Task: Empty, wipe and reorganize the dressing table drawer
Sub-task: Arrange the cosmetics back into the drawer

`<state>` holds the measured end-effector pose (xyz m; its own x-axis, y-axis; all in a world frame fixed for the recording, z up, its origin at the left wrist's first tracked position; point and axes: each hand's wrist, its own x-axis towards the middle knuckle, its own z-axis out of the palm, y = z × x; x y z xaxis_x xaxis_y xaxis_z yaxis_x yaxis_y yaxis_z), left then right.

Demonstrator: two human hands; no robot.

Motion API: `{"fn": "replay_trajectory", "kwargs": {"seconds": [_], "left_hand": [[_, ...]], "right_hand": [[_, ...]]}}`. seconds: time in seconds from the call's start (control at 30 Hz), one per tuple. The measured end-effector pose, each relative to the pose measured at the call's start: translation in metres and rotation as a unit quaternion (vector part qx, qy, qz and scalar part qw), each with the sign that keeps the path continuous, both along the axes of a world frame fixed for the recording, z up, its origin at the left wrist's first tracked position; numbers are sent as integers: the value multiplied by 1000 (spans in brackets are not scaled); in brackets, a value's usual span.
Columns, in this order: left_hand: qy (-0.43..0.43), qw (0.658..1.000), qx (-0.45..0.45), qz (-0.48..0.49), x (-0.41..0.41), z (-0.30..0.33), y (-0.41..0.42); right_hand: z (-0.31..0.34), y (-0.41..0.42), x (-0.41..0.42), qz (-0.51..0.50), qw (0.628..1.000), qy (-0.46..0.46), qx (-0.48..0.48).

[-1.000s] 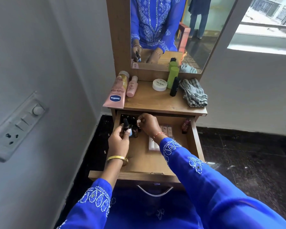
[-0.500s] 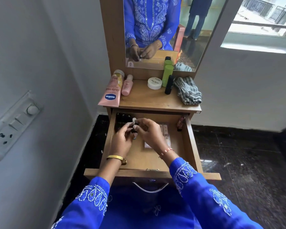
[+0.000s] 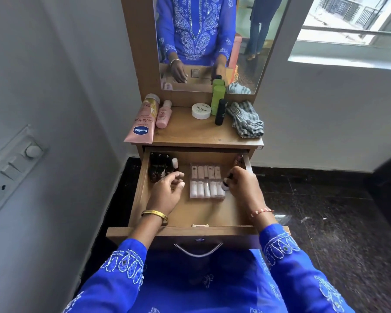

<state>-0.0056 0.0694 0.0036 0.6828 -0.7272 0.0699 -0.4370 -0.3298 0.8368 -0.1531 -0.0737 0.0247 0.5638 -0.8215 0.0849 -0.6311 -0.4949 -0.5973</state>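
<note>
Right fingers (image 3: pixel 231 179) pinch a small bottle (image 3: pixel 225 185) beside the lipstick tray (image 3: pixel 204 180); left fingers (image 3: pixel 177 177) loosely curled, empty. Drawer (image 3: pixel 199 213) partly restocked; tubes (image 3: pixel 142 118) remain on worktop (image 3: pixel 190 132).

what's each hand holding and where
Right hand pinches a small bottle near its cap, fingers partly hiding it. Left hand holds nothing.
</note>
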Motion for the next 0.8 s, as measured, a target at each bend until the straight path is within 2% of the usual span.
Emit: {"fn": "replay_trajectory", "kwargs": {"seconds": [0.1, 0.2, 0.8], "left_hand": [[-15, 1000, 11, -4, 1, -1, 0], [-24, 999, 20, -7, 0, -2, 0], [-32, 999, 37, -8, 2, -3, 3]], "right_hand": [[2, -5, -14, -22, 993, 114, -29], [2, -7, -18, -26, 985, 166, -49], [-3, 3, -22, 18, 959, 251, -127]]}}
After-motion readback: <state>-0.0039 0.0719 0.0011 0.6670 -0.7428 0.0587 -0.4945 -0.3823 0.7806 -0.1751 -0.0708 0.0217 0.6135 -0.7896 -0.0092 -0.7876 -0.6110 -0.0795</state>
